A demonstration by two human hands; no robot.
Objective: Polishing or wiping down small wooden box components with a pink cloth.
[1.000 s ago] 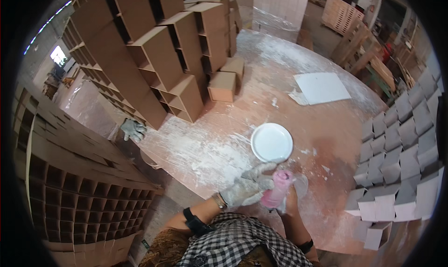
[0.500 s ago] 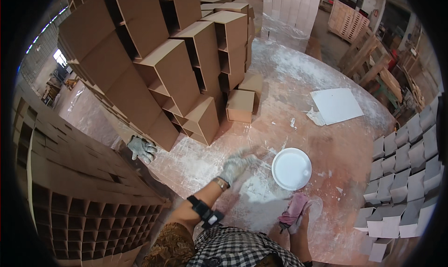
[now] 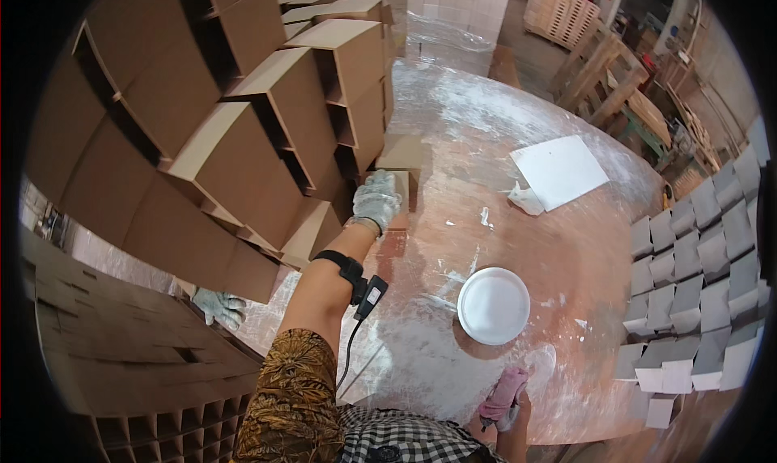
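My left hand (image 3: 378, 201), in a grey-white work glove, reaches forward to a small brown cardboard box (image 3: 402, 184) at the foot of the box stack. Its fingers curl over the box and partly hide it. Near the table's front edge my right hand (image 3: 510, 421) holds a crumpled pink cloth (image 3: 507, 388). Between the hands and slightly farther off stands a round white tub (image 3: 494, 305) with white stuff in it. White smears cover much of the reddish table (image 3: 453, 240).
Tall stacked brown boxes (image 3: 251, 159) fill the left. Grey-white boxes (image 3: 688, 277) line the right. A white sheet (image 3: 560, 172) lies on the far table. A grey glove (image 3: 218, 307) shows at the left edge; whether a hand fills it I cannot tell. Wooden frames (image 3: 607, 78) stand behind.
My left hand has moved forward from over the table to the small box. My right hand stays low with the pink cloth. The whole view has shifted.
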